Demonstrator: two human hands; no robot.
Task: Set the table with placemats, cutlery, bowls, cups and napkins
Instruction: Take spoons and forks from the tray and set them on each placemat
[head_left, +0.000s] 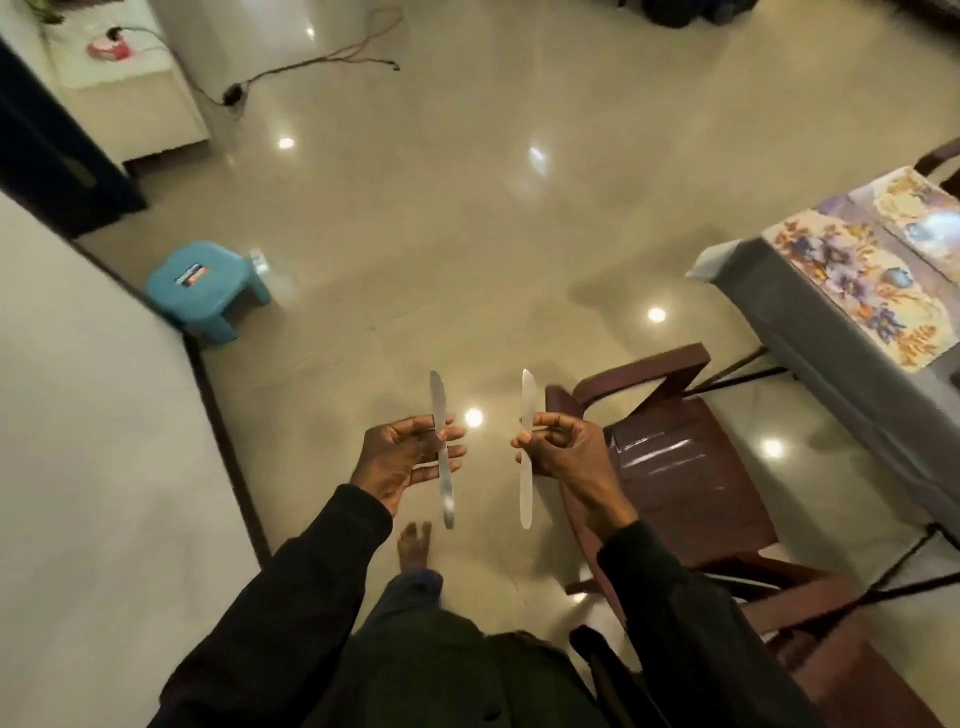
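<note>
A person stands on a glossy tiled floor (467, 234) with a table knife held upright in each of the two hands, blades pointing away from the body. The left hand (410, 457) is loosely spread, thumb and half-straight fingers pinching the left knife (445, 483) near its middle. The right hand (561, 452) is more tightly curled, fingertips and thumb gripping the right knife (526, 488) just below the blade. The knives are level with each other and do not touch.

To the right stands the desk (810, 322), draped in grey cloth, with floral placemats (857, 280) laid side by side along its near edge. A dark red chair (675, 467) sits between the person and the desk, just beside the right hand. A bare foot (413, 543) shows below the hands.

A pale wall with dark skirting runs close along the left. Ahead the floor is wide, with a blue stool (202, 286) by the wall, a white cabinet (130, 104) and a loose cable (322, 62) farther off.
</note>
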